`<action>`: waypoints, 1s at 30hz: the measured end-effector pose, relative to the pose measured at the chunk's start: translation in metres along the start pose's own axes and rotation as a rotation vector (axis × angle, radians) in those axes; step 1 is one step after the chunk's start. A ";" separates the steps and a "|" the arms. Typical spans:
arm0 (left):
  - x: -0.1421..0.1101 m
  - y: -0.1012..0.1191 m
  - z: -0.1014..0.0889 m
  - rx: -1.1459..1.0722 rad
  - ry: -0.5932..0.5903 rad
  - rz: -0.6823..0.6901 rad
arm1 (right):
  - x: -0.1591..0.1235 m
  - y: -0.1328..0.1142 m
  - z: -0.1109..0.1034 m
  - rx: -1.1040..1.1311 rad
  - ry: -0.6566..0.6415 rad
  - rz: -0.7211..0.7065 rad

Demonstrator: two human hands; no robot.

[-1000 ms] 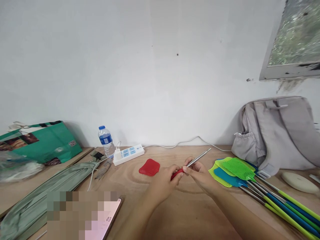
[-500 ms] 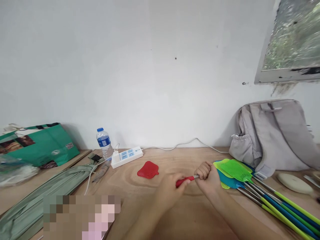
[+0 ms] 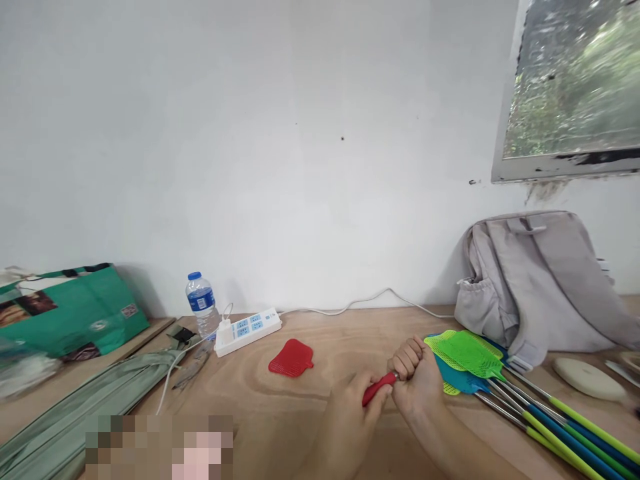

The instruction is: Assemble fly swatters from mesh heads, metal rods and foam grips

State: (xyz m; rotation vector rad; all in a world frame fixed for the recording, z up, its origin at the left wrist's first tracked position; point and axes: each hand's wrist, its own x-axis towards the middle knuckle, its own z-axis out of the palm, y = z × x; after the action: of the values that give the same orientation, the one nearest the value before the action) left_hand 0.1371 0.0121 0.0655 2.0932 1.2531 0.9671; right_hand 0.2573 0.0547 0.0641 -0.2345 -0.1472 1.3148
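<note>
My left hand [image 3: 353,407] grips a red fly swatter handle [image 3: 379,389], its thumb lying along it. My right hand [image 3: 413,373] is a fist around the metal rod at the handle's far end; only a sliver of metal shows between the two hands. A separate red fly swatter head [image 3: 291,358] lies flat on the wooden table [image 3: 240,393], left of and beyond my hands. Just right of my right hand lies a pile of fly swatters [image 3: 470,360] with green, yellow and blue heads and metal shafts.
A grey backpack [image 3: 540,280] leans against the wall at right, with a cream round object [image 3: 589,379] before it. To the left stand a power strip [image 3: 249,331] with a white cable, a water bottle [image 3: 201,300] and a green bag [image 3: 80,313]. Grey-green fabric [image 3: 95,400] lies nearer.
My hands have come closer together, and less of the metal rod shows between them. The view has shifted slightly, so the table sits lower in it.
</note>
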 end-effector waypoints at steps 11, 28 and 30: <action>0.011 -0.019 0.004 -0.007 -0.081 -0.018 | -0.003 0.022 -0.014 -0.076 0.262 0.174; 0.032 -0.169 -0.038 0.597 0.050 -0.376 | 0.018 -0.009 -0.030 -1.805 -0.495 0.469; 0.031 -0.167 -0.038 0.595 0.098 -0.396 | 0.016 -0.012 -0.033 -2.025 -0.642 0.360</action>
State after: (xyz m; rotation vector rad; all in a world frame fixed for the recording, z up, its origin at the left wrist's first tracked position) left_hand 0.0286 0.1170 -0.0223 2.0848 2.1085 0.5628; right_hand 0.2802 0.0648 0.0348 -1.5582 -2.0584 1.0664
